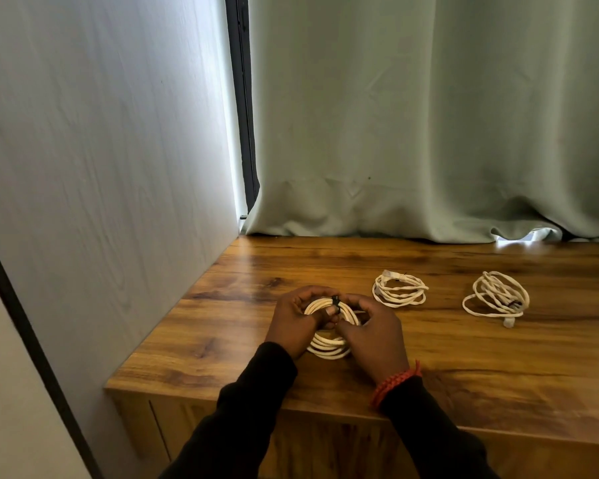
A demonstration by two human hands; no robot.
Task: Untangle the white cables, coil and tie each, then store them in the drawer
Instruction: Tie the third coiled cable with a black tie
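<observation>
The left hand (293, 323) grips a coiled white cable (329, 345) on the counter (222, 326) while the right hand (370, 331) fingers pinch a black tie (335, 303) at its top. Best to cinch it snug, keeping loops stacked. Two more coils (399, 289) lie well apart on the right.

Home room: curtain (429, 115), wooden cabinet (325, 264)

Long black sleeves (256, 402) covered both arms to wrists; braided red-orange bracelet (393, 383) circled right wrist; left hand (296, 324) and right hand (372, 335) bare, no rings seen
</observation>
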